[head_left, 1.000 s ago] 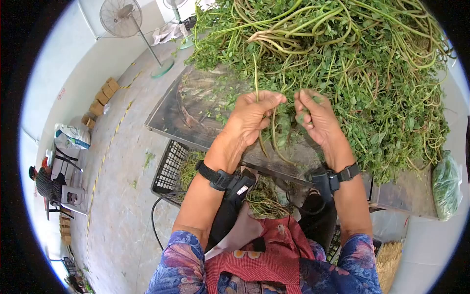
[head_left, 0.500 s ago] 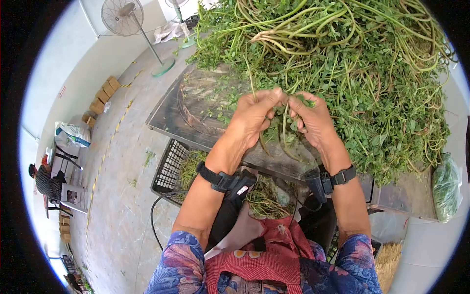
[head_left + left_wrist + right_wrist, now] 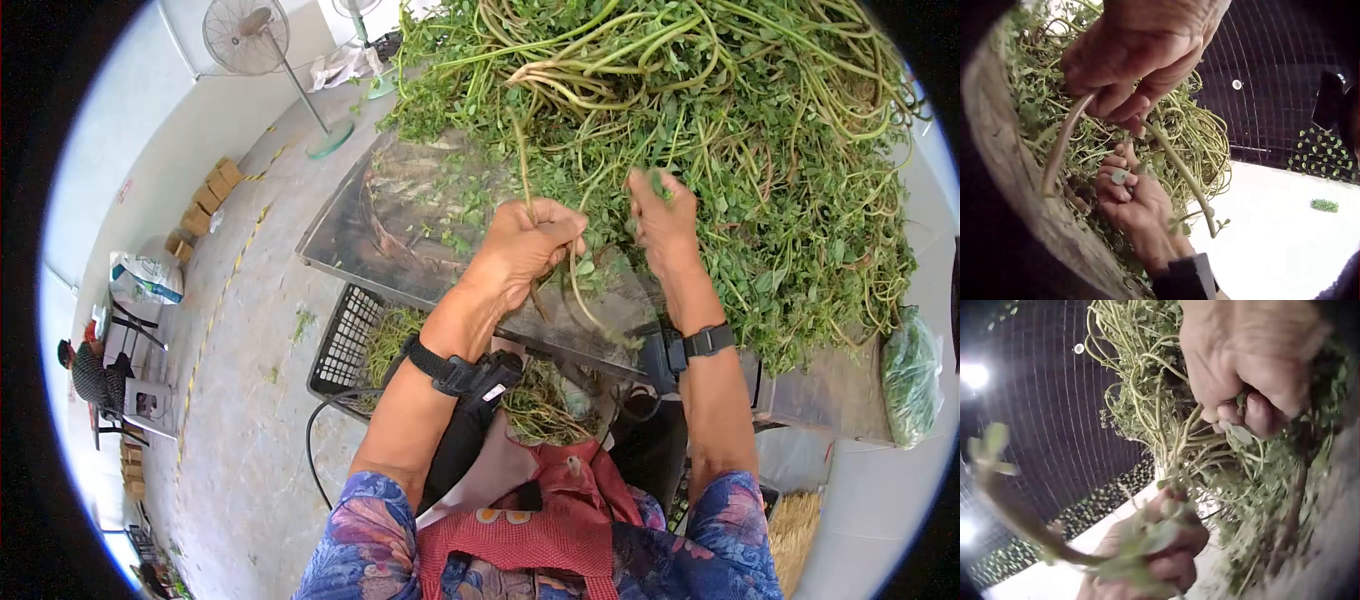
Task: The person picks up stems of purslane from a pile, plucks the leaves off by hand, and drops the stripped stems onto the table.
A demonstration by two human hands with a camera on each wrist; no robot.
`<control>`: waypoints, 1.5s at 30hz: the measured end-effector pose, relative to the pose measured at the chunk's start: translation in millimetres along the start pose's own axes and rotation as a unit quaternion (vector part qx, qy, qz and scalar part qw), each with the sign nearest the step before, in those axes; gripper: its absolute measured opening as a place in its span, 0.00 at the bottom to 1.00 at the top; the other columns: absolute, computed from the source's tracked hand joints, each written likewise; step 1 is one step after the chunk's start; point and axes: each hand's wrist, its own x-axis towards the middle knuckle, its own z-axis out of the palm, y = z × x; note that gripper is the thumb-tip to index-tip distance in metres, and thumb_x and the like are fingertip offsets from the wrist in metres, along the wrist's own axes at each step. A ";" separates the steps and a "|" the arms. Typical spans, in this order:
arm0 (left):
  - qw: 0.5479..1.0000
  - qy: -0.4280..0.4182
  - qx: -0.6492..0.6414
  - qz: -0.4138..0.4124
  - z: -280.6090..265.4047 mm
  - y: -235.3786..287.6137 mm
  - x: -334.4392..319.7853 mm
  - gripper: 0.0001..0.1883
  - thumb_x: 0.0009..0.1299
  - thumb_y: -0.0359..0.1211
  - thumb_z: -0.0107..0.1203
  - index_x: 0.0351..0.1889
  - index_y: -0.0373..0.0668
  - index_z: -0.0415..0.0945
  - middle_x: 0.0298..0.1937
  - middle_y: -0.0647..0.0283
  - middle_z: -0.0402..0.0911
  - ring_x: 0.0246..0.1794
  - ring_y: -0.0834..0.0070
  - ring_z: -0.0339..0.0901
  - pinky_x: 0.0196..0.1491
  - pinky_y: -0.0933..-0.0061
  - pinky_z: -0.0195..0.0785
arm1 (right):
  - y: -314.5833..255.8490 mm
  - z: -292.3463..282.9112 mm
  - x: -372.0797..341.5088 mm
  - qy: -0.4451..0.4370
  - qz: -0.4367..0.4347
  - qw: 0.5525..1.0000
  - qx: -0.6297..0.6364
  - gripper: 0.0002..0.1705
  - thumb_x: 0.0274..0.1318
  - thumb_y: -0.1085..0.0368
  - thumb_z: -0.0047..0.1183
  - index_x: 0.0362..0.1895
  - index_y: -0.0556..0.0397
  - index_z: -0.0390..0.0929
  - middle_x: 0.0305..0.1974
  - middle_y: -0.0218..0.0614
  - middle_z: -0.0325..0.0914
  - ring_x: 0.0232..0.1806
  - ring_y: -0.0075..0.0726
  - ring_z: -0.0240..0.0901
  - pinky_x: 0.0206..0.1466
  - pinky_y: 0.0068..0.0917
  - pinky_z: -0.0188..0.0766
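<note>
In the head view my left hand (image 3: pixel 535 240) grips long leafy stems with curled fingers, over the table's near edge. Two stem ends stick out below it in the left wrist view, a brownish stem (image 3: pixel 1066 144) and a greener stem (image 3: pixel 1179 164) with small leaves near its tip. A short way to the right, my right hand (image 3: pixel 665 215) is apart from the left, its fingers curled. Small green leaves (image 3: pixel 1119 177) are pinched in it and poke out between thumb and fingers. Behind both hands rises a big heap of leafy green stems (image 3: pixel 780 200).
The dark wooden table (image 3: pixel 330 240) carries the heap. Below its edge stands a black crate (image 3: pixel 340 340) with stems inside. A plastic bag of greens (image 3: pixel 910 385) lies at the right end. Standing fans (image 3: pixel 250 40) and a seated person (image 3: pixel 95 370) are at the left.
My hands came together at the stem half a second ago. Since then the right hand has pulled away to the right with leaves in it, while the left keeps its hold on the stems.
</note>
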 end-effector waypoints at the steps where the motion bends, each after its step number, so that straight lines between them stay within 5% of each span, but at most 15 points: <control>1: 1.000 0.000 -0.002 0.003 0.0 3.2 0.1 0.05 0.64 0.30 0.56 0.31 0.38 0.76 0.22 0.67 0.78 0.15 0.89 0.62 0.16 0.89 0.50 | -10.5 -2.1 -7.0 -0.040 0.112 0.990 0.075 0.13 0.56 0.58 0.54 0.32 0.56 0.73 0.22 0.30 0.71 0.18 0.21 0.62 0.16 0.15 0.54; 4: 1.000 0.018 -0.007 -0.004 -1.9 6.7 0.1 0.05 0.65 0.30 0.56 0.32 0.38 0.76 0.23 0.67 0.78 0.15 0.89 0.62 0.15 0.90 0.49 | -14.3 0.2 -13.3 -0.135 0.173 0.957 0.192 0.13 0.55 0.57 0.54 0.36 0.53 0.72 0.26 0.30 0.72 0.18 0.17 0.61 0.14 0.07 0.51; 7: 0.999 0.030 -0.038 0.013 -4.9 4.9 1.9 0.05 0.65 0.30 0.56 0.32 0.39 0.76 0.24 0.67 0.78 0.15 0.90 0.62 0.14 0.90 0.48 | -25.2 14.3 -24.4 -0.102 0.207 0.954 0.190 0.15 0.55 0.55 0.55 0.37 0.53 0.71 0.27 0.31 0.72 0.18 0.17 0.61 0.13 0.08 0.52; 8: 0.998 0.031 -0.040 0.024 -6.4 4.2 2.5 0.05 0.65 0.30 0.56 0.33 0.38 0.76 0.25 0.66 0.78 0.15 0.90 0.63 0.15 0.90 0.49 | -13.5 6.6 -18.3 -0.217 0.177 0.941 0.189 0.18 0.55 0.53 0.55 0.40 0.53 0.70 0.28 0.31 0.72 0.18 0.17 0.62 0.13 0.07 0.52; 22: 0.996 0.032 -0.022 0.077 0.7 -2.2 5.9 0.18 0.64 0.26 0.55 0.51 0.30 0.68 0.27 0.63 0.79 0.20 0.86 0.68 0.19 0.88 0.54 | -9.9 20.6 -27.7 -0.204 0.129 0.962 0.124 0.17 0.51 0.57 0.60 0.37 0.55 0.72 0.25 0.29 0.73 0.15 0.15 0.61 0.13 0.11 0.49; 25: 0.994 0.048 -0.003 0.102 2.1 -4.5 5.4 0.17 0.65 0.27 0.55 0.51 0.30 0.68 0.26 0.65 0.77 0.19 0.87 0.66 0.19 0.88 0.53 | 1.0 18.6 -20.1 -0.165 0.084 0.977 0.101 0.18 0.50 0.59 0.61 0.37 0.57 0.71 0.25 0.30 0.73 0.15 0.15 0.61 0.13 0.12 0.49; 27: 0.995 0.051 0.027 0.087 2.7 -1.1 2.8 0.15 0.65 0.28 0.55 0.49 0.31 0.70 0.25 0.67 0.76 0.18 0.88 0.64 0.18 0.88 0.51 | 2.3 10.3 -8.4 -0.048 0.066 0.978 0.191 0.18 0.51 0.58 0.60 0.36 0.58 0.71 0.26 0.33 0.73 0.15 0.16 0.61 0.13 0.11 0.49; 29: 0.995 0.048 0.014 0.090 -1.7 2.1 6.2 0.14 0.65 0.28 0.55 0.47 0.32 0.71 0.25 0.67 0.76 0.18 0.88 0.64 0.17 0.88 0.51 | -4.3 2.7 -12.3 -0.056 0.083 0.978 0.184 0.18 0.52 0.58 0.59 0.38 0.59 0.72 0.26 0.34 0.74 0.16 0.17 0.62 0.13 0.11 0.50; 31: 0.995 0.045 0.003 0.092 -5.4 3.3 5.8 0.13 0.65 0.29 0.55 0.45 0.33 0.72 0.26 0.68 0.77 0.17 0.88 0.64 0.17 0.88 0.52 | -11.6 2.6 -16.7 -0.195 0.135 0.957 0.164 0.18 0.54 0.58 0.57 0.41 0.60 0.73 0.26 0.32 0.73 0.16 0.17 0.62 0.12 0.11 0.50; 33: 0.993 0.059 -0.036 0.093 -7.9 6.1 5.7 0.10 0.64 0.30 0.56 0.41 0.35 0.75 0.26 0.67 0.77 0.17 0.88 0.64 0.16 0.89 0.52 | -16.8 7.8 -22.4 -0.215 0.116 0.959 0.142 0.18 0.54 0.59 0.57 0.42 0.60 0.74 0.26 0.30 0.74 0.16 0.16 0.62 0.13 0.10 0.50; 36: 0.991 0.080 -0.048 0.099 -11.2 3.7 7.3 0.08 0.64 0.29 0.56 0.39 0.35 0.75 0.27 0.65 0.78 0.17 0.88 0.64 0.16 0.89 0.54 | -23.2 12.1 -27.9 -0.266 0.133 0.953 0.057 0.14 0.52 0.58 0.58 0.35 0.56 0.77 0.25 0.27 0.74 0.16 0.14 0.61 0.15 0.10 0.53; 41: 0.989 0.083 -0.058 0.106 -6.5 0.0 9.2 0.07 0.65 0.28 0.55 0.38 0.34 0.74 0.27 0.64 0.78 0.16 0.88 0.65 0.16 0.89 0.53 | -19.0 23.1 -33.0 -0.269 0.074 0.958 -0.062 0.15 0.50 0.57 0.60 0.31 0.57 0.76 0.20 0.25 0.70 0.15 0.14 0.59 0.16 0.13 0.54; 45: 0.983 0.087 -0.109 0.122 -9.0 2.8 9.5 0.07 0.66 0.28 0.54 0.39 0.34 0.73 0.25 0.66 0.76 0.15 0.87 0.64 0.15 0.89 0.52 | -6.6 20.8 -26.6 -0.186 0.099 0.976 0.060 0.19 0.49 0.56 0.61 0.36 0.58 0.74 0.22 0.27 0.70 0.15 0.15 0.60 0.15 0.13 0.53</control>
